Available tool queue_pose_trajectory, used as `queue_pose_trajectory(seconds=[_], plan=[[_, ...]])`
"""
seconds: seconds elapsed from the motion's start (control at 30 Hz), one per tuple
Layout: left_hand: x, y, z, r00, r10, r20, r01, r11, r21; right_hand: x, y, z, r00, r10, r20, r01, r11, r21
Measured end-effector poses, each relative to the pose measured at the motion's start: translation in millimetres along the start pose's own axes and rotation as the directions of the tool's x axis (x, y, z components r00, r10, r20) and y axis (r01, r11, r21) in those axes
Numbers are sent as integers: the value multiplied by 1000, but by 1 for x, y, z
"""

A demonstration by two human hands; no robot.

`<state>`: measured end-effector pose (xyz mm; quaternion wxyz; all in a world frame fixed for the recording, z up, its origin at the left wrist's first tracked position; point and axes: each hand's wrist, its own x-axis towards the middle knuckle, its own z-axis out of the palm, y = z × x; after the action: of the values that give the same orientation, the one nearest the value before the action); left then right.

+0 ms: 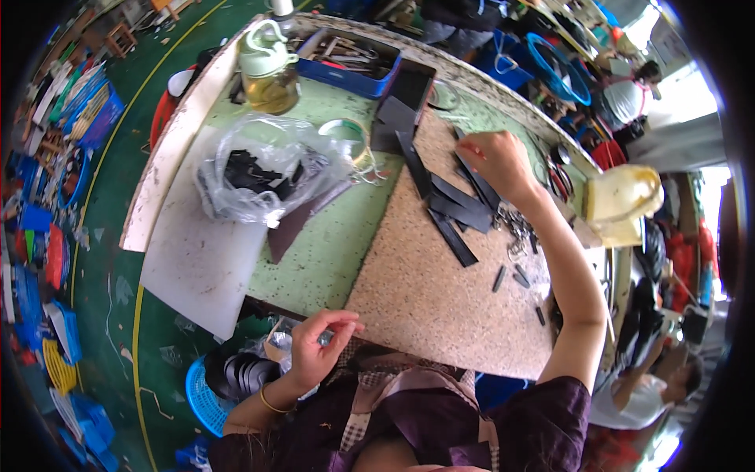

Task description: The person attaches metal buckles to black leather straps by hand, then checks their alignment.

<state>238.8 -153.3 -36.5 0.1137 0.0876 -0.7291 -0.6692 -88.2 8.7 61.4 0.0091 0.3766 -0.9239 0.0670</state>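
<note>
Workbench: green-topped table [330, 252] with a speckled stone slab [440, 291] laid on it; the green floor around it holds crates and baskets.
Left hand: left hand [314, 346] sits at the near edge of the slab, close to the body, wrist bent, gold bangle on the forearm. Fingers are curled and pinched together on a small metal piece [325, 338]; its kind is too small to tell, possibly a buckle.
Near stock: blue basket [206, 393] below the table edge holds dark curved parts.
Loose parts: short dark tabs [511, 277] and a heap of small metal fittings [515, 224] lie on the slab's right side.
Right hand: right hand [497, 161] is extended well forward, arm nearly straight, fingers closed down on the top of the black strips [452, 206].
Strips: several lie fanned across the slab's far half, overlapping.
Progress: judged early to middle; strips appear bare, fittings not yet attached.
Far items: clear bag of black pieces [255, 169], tape roll [346, 138], green-lidded jug [267, 71], blue tool tray [354, 59].
</note>
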Motion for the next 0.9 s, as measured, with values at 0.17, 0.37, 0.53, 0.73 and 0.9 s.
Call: queue_pose_trajectory(seconds=[0.17, 0.37, 0.53, 0.73, 0.9], plan=[[3, 8, 24, 995, 99, 22, -101, 993, 64, -53, 28, 23, 985, 158, -75, -156, 987, 25], [-11, 24, 65, 988, 93, 124, -95, 995, 10, -46, 41, 47, 987, 134, 90, -139, 989, 49], [-28, 24, 83, 990, 87, 108, -97, 992, 86, -71, 60, 15, 986, 128, -110, -63, 883, 465], [-28, 31, 106, 978, 18, 210, -41, 993, 107, -141, 95, 31, 971, 237, -9, -237, 971, 4], [-19, 47, 137, 943, 98, 317, -146, 980, 132, -170, 80, 33, 980, 194, 51, -194, 981, -3]])
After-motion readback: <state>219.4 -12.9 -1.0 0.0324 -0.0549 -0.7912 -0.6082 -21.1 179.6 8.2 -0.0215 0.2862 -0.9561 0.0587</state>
